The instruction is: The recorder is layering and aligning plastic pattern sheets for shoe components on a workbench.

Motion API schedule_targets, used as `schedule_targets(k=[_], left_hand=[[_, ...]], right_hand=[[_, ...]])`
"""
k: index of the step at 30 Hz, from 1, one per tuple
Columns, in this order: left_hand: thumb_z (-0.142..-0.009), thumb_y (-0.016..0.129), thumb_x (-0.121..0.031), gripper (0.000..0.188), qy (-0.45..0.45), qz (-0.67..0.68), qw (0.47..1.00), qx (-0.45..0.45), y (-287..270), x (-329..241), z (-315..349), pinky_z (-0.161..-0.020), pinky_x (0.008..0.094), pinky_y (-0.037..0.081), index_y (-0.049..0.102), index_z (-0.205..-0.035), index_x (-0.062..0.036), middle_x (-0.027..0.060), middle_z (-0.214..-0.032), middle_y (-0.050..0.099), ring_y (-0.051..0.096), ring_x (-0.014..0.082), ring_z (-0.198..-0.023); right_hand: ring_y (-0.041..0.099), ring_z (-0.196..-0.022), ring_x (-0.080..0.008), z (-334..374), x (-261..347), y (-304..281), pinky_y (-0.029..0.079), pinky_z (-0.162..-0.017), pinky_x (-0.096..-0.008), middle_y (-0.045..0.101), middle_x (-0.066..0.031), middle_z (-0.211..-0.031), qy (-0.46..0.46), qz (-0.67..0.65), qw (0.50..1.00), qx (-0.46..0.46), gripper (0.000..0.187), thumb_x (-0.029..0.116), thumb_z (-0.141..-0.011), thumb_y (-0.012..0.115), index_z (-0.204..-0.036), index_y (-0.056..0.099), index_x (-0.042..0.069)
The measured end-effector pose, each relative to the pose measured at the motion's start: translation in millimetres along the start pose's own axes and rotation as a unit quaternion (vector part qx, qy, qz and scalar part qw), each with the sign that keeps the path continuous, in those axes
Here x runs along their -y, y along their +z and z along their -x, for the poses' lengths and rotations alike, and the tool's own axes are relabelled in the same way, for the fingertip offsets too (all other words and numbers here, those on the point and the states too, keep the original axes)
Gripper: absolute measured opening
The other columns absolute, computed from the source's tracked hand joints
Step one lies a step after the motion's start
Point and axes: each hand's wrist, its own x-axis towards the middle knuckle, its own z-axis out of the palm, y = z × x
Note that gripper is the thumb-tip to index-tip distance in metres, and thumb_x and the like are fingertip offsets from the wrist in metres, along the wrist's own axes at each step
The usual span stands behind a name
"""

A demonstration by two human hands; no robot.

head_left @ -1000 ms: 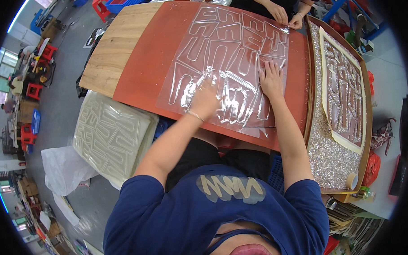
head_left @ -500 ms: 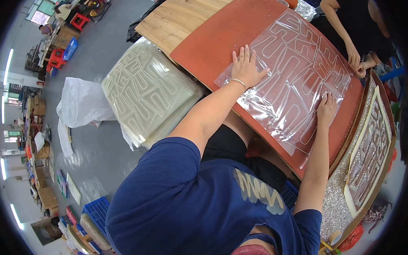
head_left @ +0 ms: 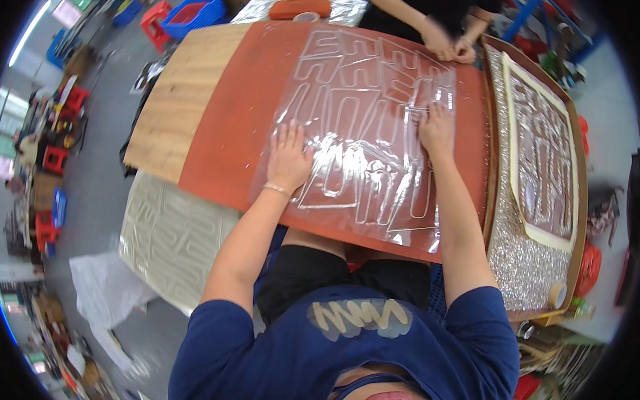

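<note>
A clear plastic sheet [head_left: 368, 142] with raised outlines of looping shapes lies on a red-brown mat [head_left: 220, 119] in front of me. My left hand [head_left: 290, 158] rests palm down on the sheet's left edge, fingers stretched out and slightly spread. Near the right edge, my right hand [head_left: 436, 130] lies on the same sheet with its fingers extended. Neither hand grips anything. Light glares off the film between them. Beyond the sheet's far right corner, a co-worker's hands [head_left: 452, 49] are close together; what their fingers hold is too small to make out.
A stack of similar clear sheets [head_left: 177, 241] sits lower left, beside a white plastic bag [head_left: 109, 288]. Wooden board [head_left: 179, 100] shows left of the mat. At right, a glittery silver panel [head_left: 522, 277] carries a cream-framed sheet [head_left: 544, 148] and a tape roll [head_left: 556, 294].
My view has turned, so the mat and sheet now appear straighter and farther left. Both hands still lie flat on the sheet near its left and right edges.
</note>
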Motion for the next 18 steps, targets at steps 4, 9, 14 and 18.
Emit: schedule_targets(k=[4, 9, 14, 18], left_hand=[[-0.090, 0.045, -0.052, 0.078, -0.022, -0.070, 0.997, 0.033, -8.7, -17.6, -19.3, -0.114, 0.0562, 0.007, 0.031, -0.143, 0.0035, 0.0206, -0.153, 0.021, 0.015, 0.0422, -0.142], [-0.086, 0.044, -0.065, 0.098, -0.221, -0.076, 0.966, 0.107, -11.6, -52.8, -56.9, -0.112, 0.0602, 0.001, 0.015, -0.146, 0.0074, 0.0282, -0.154, 0.008, 0.001, 0.0472, -0.142], [-0.086, 0.040, -0.066, 0.097, -0.250, -0.103, 0.960, 0.072, 1.2, -51.7, -59.3, -0.112, 0.0592, 0.001, 0.017, -0.146, 0.0071, 0.0285, -0.153, 0.009, 0.002, 0.0409, -0.144], [-0.089, 0.039, -0.062, 0.090, -0.209, -0.091, 0.972, 0.057, 2.0, -50.4, -58.2, -0.112, 0.0596, 0.002, 0.022, -0.146, 0.0057, 0.0253, -0.154, 0.013, 0.005, 0.0380, -0.144]], right_hand=[[0.041, -0.129, -0.0374, -8.6, -6.3, 1.9, 0.026, -0.111, -0.0472, 0.049, -0.0214, -0.136, 0.054, -0.033, 0.998, 0.032, 0.046, 0.029, -0.093, 0.044, -0.128, 0.053, -0.001], [0.044, -0.126, -0.0372, -11.6, -3.1, 3.0, 0.030, -0.109, -0.0470, 0.051, -0.0214, -0.133, 0.048, -0.032, 0.998, -0.001, 0.045, 0.029, -0.092, 0.047, -0.125, 0.054, -0.001], [0.052, -0.114, -0.0353, -23.4, -9.3, 10.5, 0.038, -0.100, -0.0453, 0.058, -0.0183, -0.124, 0.023, -0.043, 0.998, -0.046, 0.040, 0.026, -0.088, 0.052, -0.117, 0.059, -0.001], [0.054, -0.108, -0.0335, -38.3, -7.0, 2.5, 0.041, -0.095, -0.0443, 0.060, -0.0154, -0.118, 0.032, -0.004, 0.999, -0.028, 0.037, 0.024, -0.086, 0.054, -0.112, 0.061, -0.001]])
